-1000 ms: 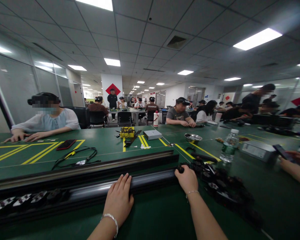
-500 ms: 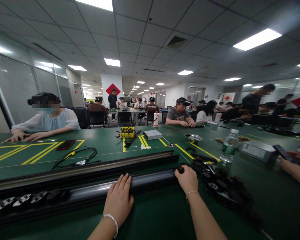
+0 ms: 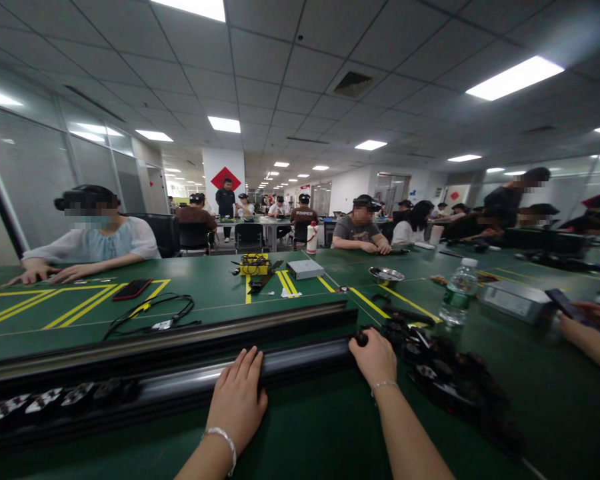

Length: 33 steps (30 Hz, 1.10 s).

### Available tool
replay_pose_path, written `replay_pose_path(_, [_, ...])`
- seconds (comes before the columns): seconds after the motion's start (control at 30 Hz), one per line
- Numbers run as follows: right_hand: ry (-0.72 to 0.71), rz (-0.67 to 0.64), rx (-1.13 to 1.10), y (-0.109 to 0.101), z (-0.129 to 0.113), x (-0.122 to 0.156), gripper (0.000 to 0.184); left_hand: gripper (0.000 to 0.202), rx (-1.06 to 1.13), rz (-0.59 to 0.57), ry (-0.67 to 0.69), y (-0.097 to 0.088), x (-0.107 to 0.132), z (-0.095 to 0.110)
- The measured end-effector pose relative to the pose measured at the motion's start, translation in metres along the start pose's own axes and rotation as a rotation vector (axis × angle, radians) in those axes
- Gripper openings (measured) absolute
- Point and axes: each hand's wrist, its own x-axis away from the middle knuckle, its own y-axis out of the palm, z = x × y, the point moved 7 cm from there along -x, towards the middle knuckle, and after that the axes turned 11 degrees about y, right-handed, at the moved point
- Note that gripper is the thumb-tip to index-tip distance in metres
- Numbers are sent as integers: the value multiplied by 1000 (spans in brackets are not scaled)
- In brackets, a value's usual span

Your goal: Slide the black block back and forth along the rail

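Observation:
A long black channel rail [image 3: 305,359] lies across the table in front of me. My left hand [image 3: 241,393] rests on it near the middle, fingers stretched out flat over its shiny surface. At the rail's right end, my right hand [image 3: 375,360] is closed on a small dark round part [image 3: 362,339]; its fingertips are partly hidden. Several black parts with silvery faces [image 3: 45,401] sit in a row in the rail's left portion. To the right of my right hand lies a pile of similar black parts [image 3: 445,373].
A second rail [image 3: 190,337] lies just behind the first. Beyond are a looped black cable [image 3: 167,325], a phone [image 3: 132,289], a metal bowl [image 3: 387,275] and a grey box [image 3: 515,301]. A water bottle [image 3: 459,293] stands behind the pile. A neighbour's hand [image 3: 587,333] holds a phone at right.

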Motion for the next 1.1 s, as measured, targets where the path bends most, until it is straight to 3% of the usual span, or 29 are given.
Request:
replay_pose_path(0.43, [50, -89, -34, -3, -1, 0, 26, 56, 12, -13, -4, -1, 0, 0])
replay_pose_path(0.67, [79, -66, -77, -1, 5, -4, 27, 57, 13, -23, -7, 0, 0, 0])
replay_pose_path(1.1, [134, -111, -89, -3, 7, -3, 38, 56, 16, -19, -6, 0, 0, 0])
